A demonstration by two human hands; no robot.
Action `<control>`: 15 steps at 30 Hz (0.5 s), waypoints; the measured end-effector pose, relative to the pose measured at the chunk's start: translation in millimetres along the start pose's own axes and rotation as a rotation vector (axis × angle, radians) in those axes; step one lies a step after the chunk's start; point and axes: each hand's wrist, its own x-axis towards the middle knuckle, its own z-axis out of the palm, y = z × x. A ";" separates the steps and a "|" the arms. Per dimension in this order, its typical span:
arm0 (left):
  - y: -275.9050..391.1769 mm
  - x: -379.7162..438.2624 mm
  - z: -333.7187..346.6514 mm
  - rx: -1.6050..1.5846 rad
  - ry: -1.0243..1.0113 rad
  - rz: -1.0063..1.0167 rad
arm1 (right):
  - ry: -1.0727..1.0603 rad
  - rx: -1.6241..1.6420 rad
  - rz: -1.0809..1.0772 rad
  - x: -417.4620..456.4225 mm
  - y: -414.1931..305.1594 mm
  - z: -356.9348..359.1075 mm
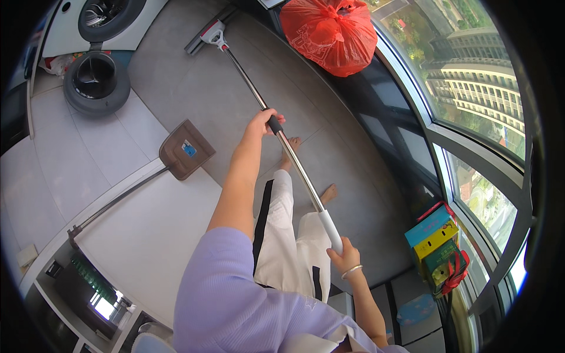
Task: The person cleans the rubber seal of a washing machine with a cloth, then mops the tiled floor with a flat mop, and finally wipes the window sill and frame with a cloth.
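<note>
A long-handled squeegee-type sponge mop (299, 163) with a steel pole and a white grip slants across the view. My left hand (266, 121) is closed around its dark foam collar partway up the pole. Lower down, my right hand (344, 257), with a bangle at the wrist, holds the end of the white grip. The wide mop head (213, 33) rests on the grey tiled floor near the far wall. Left of my left hand, a brown long-handled dustpan (186, 150) stands with its pole leaning along a white surface.
A front-loading washing machine (110, 22) with its round door open stands at upper left. A red plastic bag (331, 35) hangs or sits by the windows. Colourful boxes (435, 247) are at lower right. A white cabinet or panel (150, 238) borders the left side. My bare feet are on the floor.
</note>
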 end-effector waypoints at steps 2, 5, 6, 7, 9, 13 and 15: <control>-74.9 -11.3 25.9 -0.066 -0.138 -0.178 | 0.002 -0.054 0.171 -44.3 67.5 15.0; -217.5 -63.9 77.3 -0.034 -0.166 -0.224 | -0.019 -0.104 0.376 -137.8 178.0 33.4; -266.5 -82.6 94.6 -0.027 -0.193 -0.298 | -0.014 -0.100 0.447 -177.4 207.2 33.2; -320.3 -99.1 108.4 0.019 -0.269 -0.298 | -0.033 -0.120 0.523 -215.1 226.2 23.6; -395.5 -145.1 136.4 0.116 -0.451 -0.525 | -0.049 -0.236 0.642 -306.3 287.5 16.4; -492.7 -202.1 180.8 0.138 -0.939 -0.351 | -0.246 -0.533 0.878 -452.5 354.3 -24.1; -470.9 -229.4 212.7 0.171 -0.582 -0.734 | -0.204 -0.527 0.932 -434.0 323.6 -62.7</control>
